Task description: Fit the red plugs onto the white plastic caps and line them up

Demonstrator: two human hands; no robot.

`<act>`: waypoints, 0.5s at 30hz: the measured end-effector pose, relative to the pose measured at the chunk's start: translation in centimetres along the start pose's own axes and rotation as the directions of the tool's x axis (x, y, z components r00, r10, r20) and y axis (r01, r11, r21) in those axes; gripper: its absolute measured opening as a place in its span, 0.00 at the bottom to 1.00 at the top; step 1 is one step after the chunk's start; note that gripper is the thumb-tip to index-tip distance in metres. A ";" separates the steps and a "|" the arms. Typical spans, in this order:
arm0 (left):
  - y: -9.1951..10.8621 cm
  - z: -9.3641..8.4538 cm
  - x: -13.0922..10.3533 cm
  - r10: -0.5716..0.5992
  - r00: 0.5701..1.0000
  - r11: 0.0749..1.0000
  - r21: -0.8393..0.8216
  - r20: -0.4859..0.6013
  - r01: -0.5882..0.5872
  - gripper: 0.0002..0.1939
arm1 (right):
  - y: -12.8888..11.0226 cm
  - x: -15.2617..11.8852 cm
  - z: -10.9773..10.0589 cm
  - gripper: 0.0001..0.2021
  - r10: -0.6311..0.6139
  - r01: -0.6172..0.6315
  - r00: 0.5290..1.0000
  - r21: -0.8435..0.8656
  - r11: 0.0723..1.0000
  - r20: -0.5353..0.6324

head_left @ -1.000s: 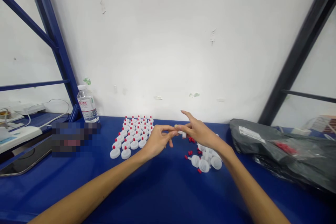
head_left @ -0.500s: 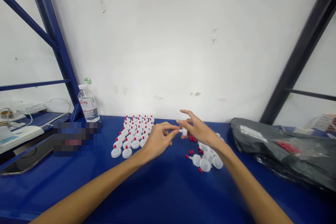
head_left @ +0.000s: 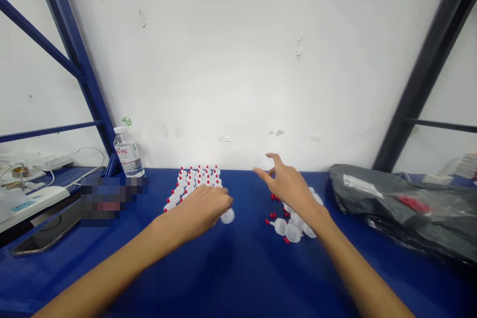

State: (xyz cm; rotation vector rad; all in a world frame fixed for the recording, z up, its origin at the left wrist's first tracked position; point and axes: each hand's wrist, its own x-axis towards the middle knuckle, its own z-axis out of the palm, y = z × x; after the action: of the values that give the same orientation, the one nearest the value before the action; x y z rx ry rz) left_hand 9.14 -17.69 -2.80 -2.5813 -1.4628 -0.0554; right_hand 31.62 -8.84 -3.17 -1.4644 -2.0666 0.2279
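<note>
My left hand (head_left: 203, 208) is closed on a white nozzle cap (head_left: 227, 216), whose round base shows below the fingers; its tip is hidden in my grip. The hand is just in front of several rows of white nozzle caps with red tips (head_left: 199, 177), covering part of them. My right hand (head_left: 285, 179) is off to the right with thumb and fingers apart, holding nothing. Under and beside its wrist lies a loose pile of white nozzle caps (head_left: 293, 232), with small red tip caps (head_left: 273, 215) scattered at its left side.
A clear water bottle (head_left: 128, 153) stands at the back left by the blue frame post (head_left: 80, 64). A phone (head_left: 44, 231) and a white power strip (head_left: 37, 203) are at the left. A grey plastic bag (head_left: 387, 208) lies at the right of the blue table (head_left: 238, 278).
My hands have parted. The left moved left and down towards the rows with the nozzle cap, turning it base outward. The right let go and stays near the pile with its fingers apart.
</note>
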 end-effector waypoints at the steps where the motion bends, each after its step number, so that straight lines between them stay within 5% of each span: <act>1: -0.3 0.2 -0.7 -0.029 0.997 0.998 0.065 0.070 0.024 0.11 | -0.1 -0.1 -0.2 0.33 0.003 -0.003 1.000 0.014 1.000 0.001; 5: -1.5 0.7 -2.6 -0.162 0.963 0.965 0.237 0.218 0.109 0.16 | -0.6 -0.3 -0.7 0.32 -0.004 0.004 1.000 0.036 0.999 0.003; 15: -4.6 1.7 -1.8 -0.281 0.941 0.951 0.185 0.189 0.247 0.17 | 0.0 0.0 -1.1 0.17 0.023 -0.023 0.999 -0.014 1.000 -0.022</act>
State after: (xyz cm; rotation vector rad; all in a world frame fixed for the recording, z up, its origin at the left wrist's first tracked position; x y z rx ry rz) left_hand 4.19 -16.63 -4.04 -2.3067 -1.8029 0.3011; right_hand 32.21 -9.04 -2.31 -1.4933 -2.0383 0.2062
